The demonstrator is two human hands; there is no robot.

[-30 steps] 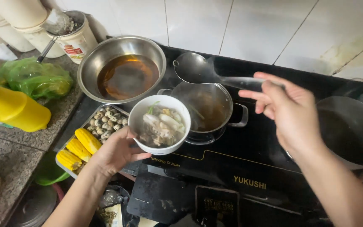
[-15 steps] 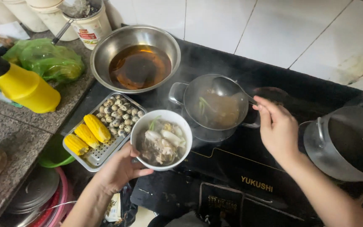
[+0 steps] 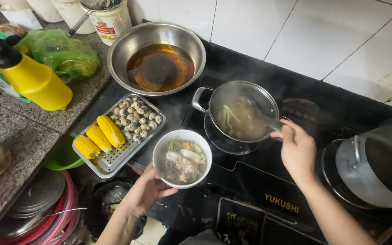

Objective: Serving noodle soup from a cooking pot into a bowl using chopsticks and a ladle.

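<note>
We hold a white bowl (image 3: 182,159) w/ our left hand (image 3: 145,190), fingers curled under its near rim, clamped on it. Bowl is filled w/ pale meat pieces & greens, sits just in front of the small steel pot (image 3: 243,111) on the black stove (image 3: 259,181). Our right hand (image 3: 298,152) grips a ladle (image 3: 262,119) handle, fingers closed round it; ladle's cup is down in the pot's brown broth, next to green stalks. Left of the bowl, touching or nearly so: perforated metal tray (image 3: 110,161) w/ three corn pieces (image 3: 100,135) & quail eggs (image 3: 134,118). Behind it, a wide steel basin (image 3: 123,45) of dark liquid. Yellow bottle (image 3: 35,81) on the counter, far left. Big pot (image 3: 368,165) at right.
</note>
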